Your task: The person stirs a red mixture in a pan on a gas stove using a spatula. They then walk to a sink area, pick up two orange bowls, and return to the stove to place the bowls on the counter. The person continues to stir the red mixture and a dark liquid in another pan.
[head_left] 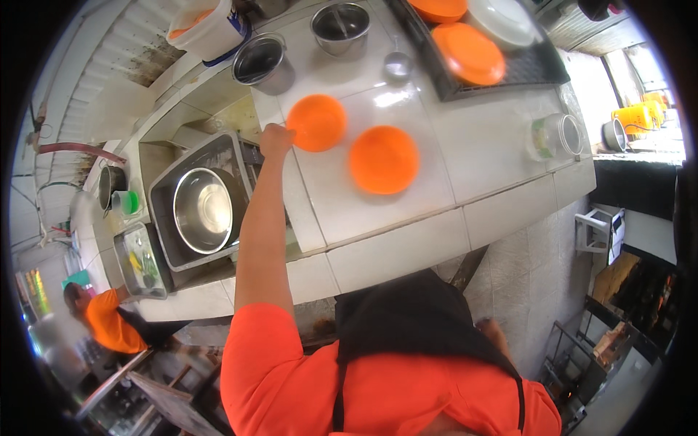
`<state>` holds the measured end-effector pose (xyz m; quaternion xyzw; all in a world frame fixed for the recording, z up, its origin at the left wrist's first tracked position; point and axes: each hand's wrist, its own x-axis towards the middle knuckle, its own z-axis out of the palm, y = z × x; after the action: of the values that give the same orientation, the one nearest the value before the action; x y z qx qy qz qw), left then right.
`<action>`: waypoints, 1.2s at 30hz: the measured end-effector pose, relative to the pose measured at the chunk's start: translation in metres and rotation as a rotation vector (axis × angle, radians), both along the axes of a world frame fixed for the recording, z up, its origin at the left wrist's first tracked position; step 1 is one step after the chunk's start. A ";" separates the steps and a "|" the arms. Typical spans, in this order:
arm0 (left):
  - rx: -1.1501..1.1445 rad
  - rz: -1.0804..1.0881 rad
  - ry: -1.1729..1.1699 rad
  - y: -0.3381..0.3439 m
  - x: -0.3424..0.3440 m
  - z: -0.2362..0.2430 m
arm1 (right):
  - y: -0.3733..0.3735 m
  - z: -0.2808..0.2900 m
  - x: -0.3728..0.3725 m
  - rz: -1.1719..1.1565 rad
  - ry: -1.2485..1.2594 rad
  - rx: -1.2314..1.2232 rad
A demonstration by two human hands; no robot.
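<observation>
Your left hand point(276, 140) is closed on the rim of an orange bowl point(318, 122) right of the grey tub point(161, 218), probably because that thin edge grips easily; your right hand's point(491, 336) grip I cannot tell.

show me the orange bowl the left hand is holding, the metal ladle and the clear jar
Orange bowl point(318, 122) held by the left hand point(276, 140): head view, middle of the bowl
Metal ladle point(398, 67): head view, on its scoop
Clear jar point(550, 138): head view, on its side wall
</observation>
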<state>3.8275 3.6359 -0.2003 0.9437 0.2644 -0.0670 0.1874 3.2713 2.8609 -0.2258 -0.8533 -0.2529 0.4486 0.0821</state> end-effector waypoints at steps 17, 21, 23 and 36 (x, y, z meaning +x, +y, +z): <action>-0.352 0.165 -0.447 -0.015 -0.137 0.176 | 0.552 0.155 0.485 -0.751 -0.360 0.878; -1.326 0.452 -0.529 0.025 -0.214 0.154 | 0.622 0.161 0.484 -0.434 -0.509 0.726; -1.516 0.450 -0.577 0.045 -0.248 0.149 | 0.658 0.176 0.476 -0.298 -0.619 0.863; -1.613 0.421 -0.790 0.257 -0.327 0.122 | 0.923 0.211 0.411 0.035 -0.754 0.629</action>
<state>3.5002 3.8930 -0.0779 0.4142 0.2207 0.1316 0.8732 3.6819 3.7844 -0.0147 -0.8857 -0.4025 0.0117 0.2310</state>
